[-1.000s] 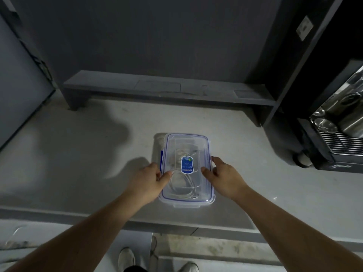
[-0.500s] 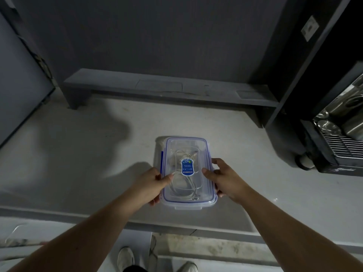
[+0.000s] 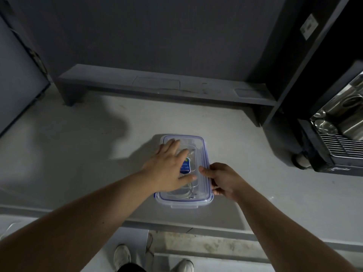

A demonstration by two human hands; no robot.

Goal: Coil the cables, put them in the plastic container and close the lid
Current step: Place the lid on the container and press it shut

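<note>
Container: we see a clear plastic container [image 3: 183, 203], a rounded-corner rectangle with thin blue trim, standing on the pale counter [image 3: 78, 154] close to its near edge and about midway along it, its long side running away from us.
Lid: a transparent lid [image 3: 202, 154] with a blue seal line lies flat over the box; a plain flap juts from its near short edge, and we cannot tell whether the side latches are locked.
Label: a small blue sticker [image 3: 186, 166] sits at the lid's middle, half covered by the left hand.
Cables: thin white cables [image 3: 186, 193] show through the lid in loose loops, inside the box toward its near end.
Left hand: our left hand [image 3: 169, 167] lies palm down on the lid with fingers spread flat, gripping nothing, its fingertips reaching the far left corner.
Right hand: our right hand [image 3: 222, 178] is curled around the lid's right long edge, thumb on top, fingers tucked under the rim.
Counter: matte and smooth, light grey, with a soft shadow left of the box.
Shelf: a low, dull grey shelf [image 3: 157, 85] runs along the counter's far edge.
Machine: a dark appliance [image 3: 324, 154] with shiny metal parts and a wire grille stands at the counter's right edge.
Shoes: two pale shoes [image 3: 121, 258] show on the floor below the near edge.
</note>
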